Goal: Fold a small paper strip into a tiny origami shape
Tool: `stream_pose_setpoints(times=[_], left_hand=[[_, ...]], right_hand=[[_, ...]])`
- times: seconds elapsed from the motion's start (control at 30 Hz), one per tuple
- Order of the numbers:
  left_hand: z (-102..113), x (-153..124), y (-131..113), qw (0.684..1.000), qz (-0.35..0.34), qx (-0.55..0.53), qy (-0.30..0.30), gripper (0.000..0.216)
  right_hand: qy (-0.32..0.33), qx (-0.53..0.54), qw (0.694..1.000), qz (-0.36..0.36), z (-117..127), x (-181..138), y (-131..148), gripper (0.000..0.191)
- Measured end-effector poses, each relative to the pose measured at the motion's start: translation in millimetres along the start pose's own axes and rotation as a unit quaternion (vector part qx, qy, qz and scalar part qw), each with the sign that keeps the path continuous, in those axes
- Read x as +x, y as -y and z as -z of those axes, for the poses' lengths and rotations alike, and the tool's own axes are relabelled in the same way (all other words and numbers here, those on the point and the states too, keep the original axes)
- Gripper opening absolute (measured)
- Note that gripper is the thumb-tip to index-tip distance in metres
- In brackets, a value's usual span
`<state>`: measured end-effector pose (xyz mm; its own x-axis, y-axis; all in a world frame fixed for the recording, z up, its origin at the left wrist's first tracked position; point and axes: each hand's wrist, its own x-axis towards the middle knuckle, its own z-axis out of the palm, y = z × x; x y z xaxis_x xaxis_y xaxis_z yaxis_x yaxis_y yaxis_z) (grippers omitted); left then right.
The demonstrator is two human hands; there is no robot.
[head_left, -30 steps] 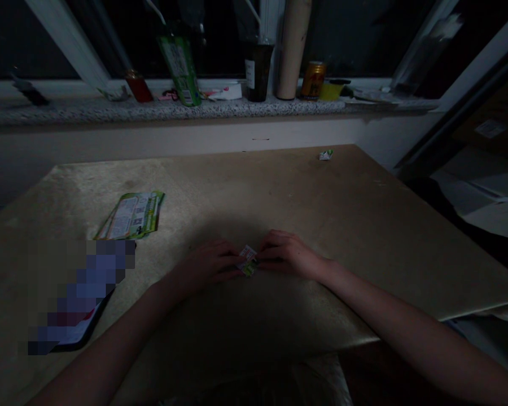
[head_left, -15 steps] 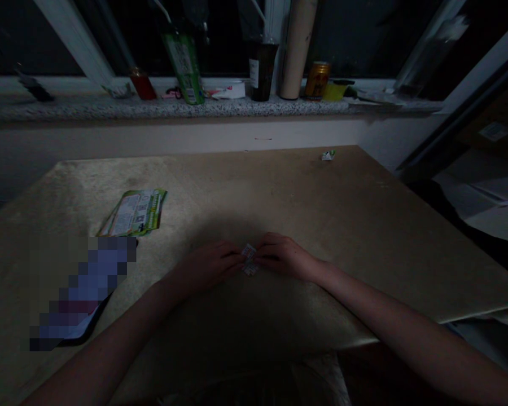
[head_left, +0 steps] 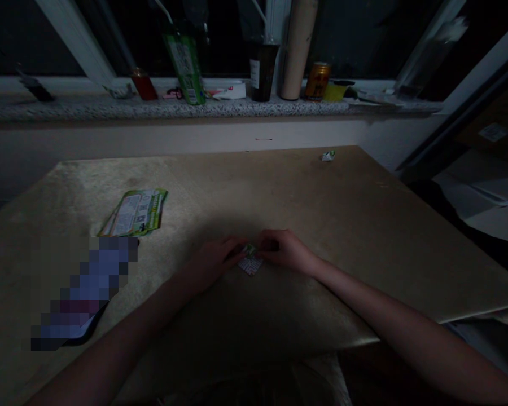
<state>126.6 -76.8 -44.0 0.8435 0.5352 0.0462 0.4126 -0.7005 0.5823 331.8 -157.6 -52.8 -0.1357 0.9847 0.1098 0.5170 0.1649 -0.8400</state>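
small green-and-white folded printed paper [head_left: 250, 266] was held between both hands, above near part of table [head_left: 342, 225]; it was set cornerwise, one corner toward person, no clear long axis; left edge was pinched by left hand [head_left: 214, 260], upper right edge by curled right hand [head_left: 291, 254]; neither hand was nearer, paper being touched by both; contact with tabletop could not be told

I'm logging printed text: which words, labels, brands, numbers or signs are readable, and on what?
No text is legible.
Folded paper: print too small.
Green stack: print too small.
Green cup: print blurred.
Dark cup: label blurred.
Can: markings too dim.
Scrap: too small.
Label at right: blurred.
Phone: mostly pixelated.
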Motion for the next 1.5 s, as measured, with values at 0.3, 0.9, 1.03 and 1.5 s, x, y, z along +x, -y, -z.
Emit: stream_pose_setpoints(times=[0.3, 0.9, 1.03, 1.5], left_hand=[[-4.7, 1.2, -1.8, 1.0, 0.011, 0.004, -0.024, 0.025], [-8.4, 4.5, -8.6, 0.993, 0.007, 0.102, -0.052, 0.02], [-10.1, 4.3, -13.5, 0.986, -0.003, 0.162, -0.049, 0.026], [-17.0, 3.0, -10.6, 0.966, -0.012, 0.248, -0.079, 0.029]], right_hand=[[-0.04, -0.195, 0.98, -0.005, -1.4, 1.7, -7.7, 0.016], [-0.06, -0.158, 0.98, -0.102, 5.6, 2.0, -2.9, 0.013], [-0.032, -0.149, 0.981, -0.116, 11.4, 3.9, -1.1, 0.008], [-0.046, -0.219, 0.969, 0.106, 9.6, -7.9, -9.2, 0.017]])
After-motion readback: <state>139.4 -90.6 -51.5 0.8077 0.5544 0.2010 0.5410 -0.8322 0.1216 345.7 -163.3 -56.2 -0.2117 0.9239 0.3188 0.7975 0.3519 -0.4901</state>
